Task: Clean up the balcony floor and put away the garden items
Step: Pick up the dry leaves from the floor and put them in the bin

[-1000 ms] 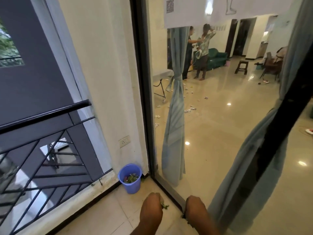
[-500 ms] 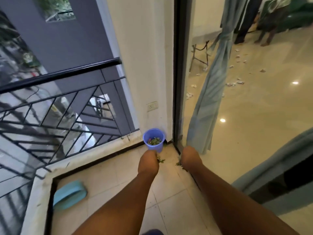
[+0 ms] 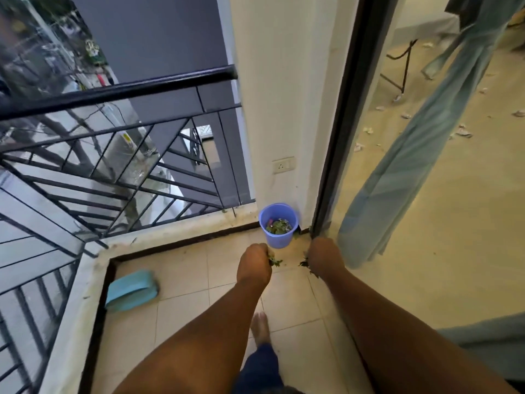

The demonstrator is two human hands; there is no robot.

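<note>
Just beyond both hands, in the corner by the white wall (image 3: 272, 109): small blue plastic bucket (image 3: 278, 238), round, tapered, upright, partly filled with green leaf scraps (image 3: 279, 226). Nothing between hands and bucket except bare cream floor tile (image 3: 184, 305). To the right of the right hand: dark sliding-door frame (image 3: 335, 137), its foot very close to the knuckles, and behind the glass a pale blue curtain (image 3: 397, 180) hanging in soft folds over a glossy indoor floor strewn with paper bits. To the left of the left hand and nearer the body: teal dustpan (image 3: 132, 290), smooth plastic, lying flat against the raised concrete kerb. Beyond that, black metal railing (image 3: 113, 92) with diagonal bars. Above the bucket, on the wall, a white socket (image 3: 283, 165). Below the forearms, a bare foot (image 3: 260, 327) on the tile.

Left hand (image 3: 254, 264): fingers curled into a fist, back of hand up, clutching a clump of green leaves (image 3: 274, 261) that pokes out on the side toward the other hand. Right hand (image 3: 325, 258): likewise closed, gripping dark leafy debris (image 3: 305, 263) that sticks out below and to the inner side. Hands level with each other, apart, neither touching the bucket.
</note>
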